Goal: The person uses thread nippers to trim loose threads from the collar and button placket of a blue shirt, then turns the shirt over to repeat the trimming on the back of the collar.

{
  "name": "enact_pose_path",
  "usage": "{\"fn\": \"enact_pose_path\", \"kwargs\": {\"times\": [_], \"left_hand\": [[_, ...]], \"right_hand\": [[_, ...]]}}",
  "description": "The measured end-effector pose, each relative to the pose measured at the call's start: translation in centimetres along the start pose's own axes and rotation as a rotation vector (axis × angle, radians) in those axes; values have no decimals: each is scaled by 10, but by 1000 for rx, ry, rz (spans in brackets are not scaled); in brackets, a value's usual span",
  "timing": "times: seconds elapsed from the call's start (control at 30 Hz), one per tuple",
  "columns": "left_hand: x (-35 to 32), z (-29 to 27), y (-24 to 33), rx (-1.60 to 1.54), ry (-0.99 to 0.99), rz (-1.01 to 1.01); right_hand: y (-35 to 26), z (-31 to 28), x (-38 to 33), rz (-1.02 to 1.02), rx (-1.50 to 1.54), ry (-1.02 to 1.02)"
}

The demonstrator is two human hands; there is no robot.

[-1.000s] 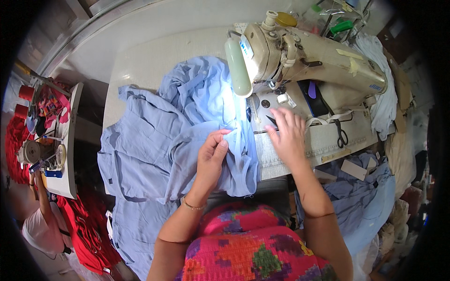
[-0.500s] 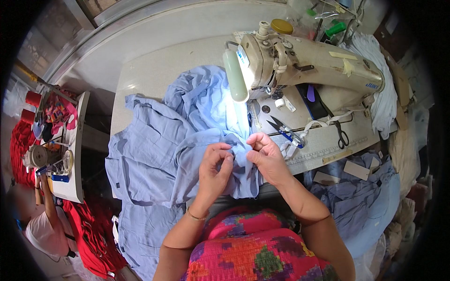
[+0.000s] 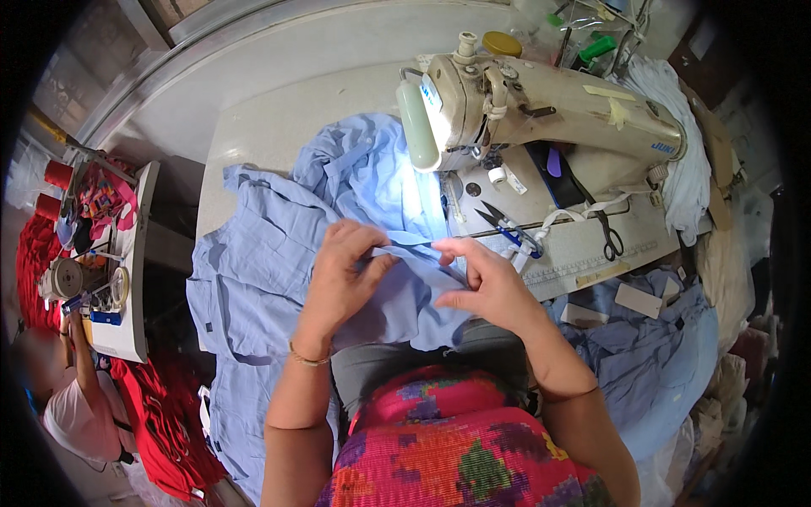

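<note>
Light-blue, crumpled shirt fabric (image 3: pixel 279 253) is lying across the surface (image 3: pixel 270 127) beside the cream sewing machine (image 3: pixel 541 110); I am pinching a narrow folded edge with my left hand (image 3: pixel 342 270) and right hand (image 3: pixel 481 279), both grips tight on it.

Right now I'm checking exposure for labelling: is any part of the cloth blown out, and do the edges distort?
Head view: the sewing machine lamp bleaches the blue garment near the needle; the left hand and right hand are evenly lit and sharp; the table edge bows, and the corners are black.
</note>
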State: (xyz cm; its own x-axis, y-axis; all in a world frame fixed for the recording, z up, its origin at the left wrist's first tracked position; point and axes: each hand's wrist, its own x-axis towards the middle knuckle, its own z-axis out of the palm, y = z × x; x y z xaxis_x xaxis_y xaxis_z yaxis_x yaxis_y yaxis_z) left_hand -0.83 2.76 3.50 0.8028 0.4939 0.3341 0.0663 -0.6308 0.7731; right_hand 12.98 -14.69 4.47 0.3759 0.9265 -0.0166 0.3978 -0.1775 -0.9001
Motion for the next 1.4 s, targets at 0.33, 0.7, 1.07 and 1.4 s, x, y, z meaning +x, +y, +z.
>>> {"fn": "enact_pose_path", "kwargs": {"times": [0.33,0.7,1.07,1.4], "left_hand": [[-36,-26,0,373,-242,165],[-34,-175,-61,-137,556,-271],[-43,-71,105,294,-68,192],[-41,33,-16,-26,133,-152]], "right_hand": [[39,7,-24,-158,-57,127],[-28,57,60,-509,13,21],[-92,79,234,-931,403,773],[29,32,74,-290,-133,26]]}}
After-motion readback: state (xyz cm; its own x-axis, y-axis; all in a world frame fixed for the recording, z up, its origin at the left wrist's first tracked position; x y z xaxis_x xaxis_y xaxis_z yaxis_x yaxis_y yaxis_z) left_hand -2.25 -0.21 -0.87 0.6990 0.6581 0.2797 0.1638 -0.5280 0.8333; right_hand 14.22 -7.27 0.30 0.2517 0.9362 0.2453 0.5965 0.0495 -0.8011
